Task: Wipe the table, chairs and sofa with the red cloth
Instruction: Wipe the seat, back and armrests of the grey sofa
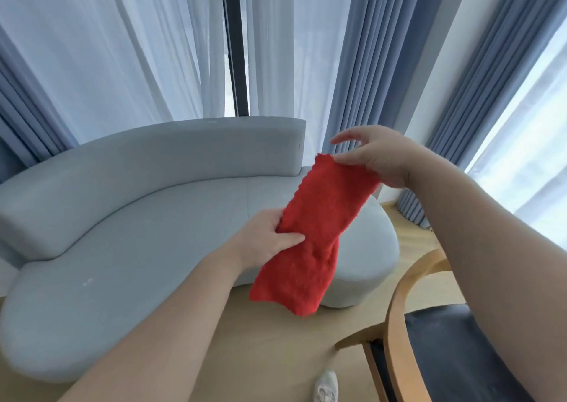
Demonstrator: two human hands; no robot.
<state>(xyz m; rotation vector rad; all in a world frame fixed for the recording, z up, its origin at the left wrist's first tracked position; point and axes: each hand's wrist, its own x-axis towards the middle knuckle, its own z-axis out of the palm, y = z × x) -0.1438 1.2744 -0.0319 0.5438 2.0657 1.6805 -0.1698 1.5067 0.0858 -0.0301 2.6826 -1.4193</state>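
Red cloth (319,226) held aloft above the sofa (138,217), stretched between both hands. Right hand (380,159) pinches its upper edge; left hand (267,242) grips its middle, lower end hanging free. Chair (429,340) at right.

A red cloth (319,233) of rough, nubbly terry pile hangs matt and fuzzy at its edges. The sofa (147,217) wears a smooth, fine-woven pale grey-blue fabric. A chair (408,318) shows a light, satin-smooth bent-wood frame and a dark fabric seat. Sheer white curtains (122,48) hang beside heavier matt blue drapes (365,64) above pale wood flooring (270,349).
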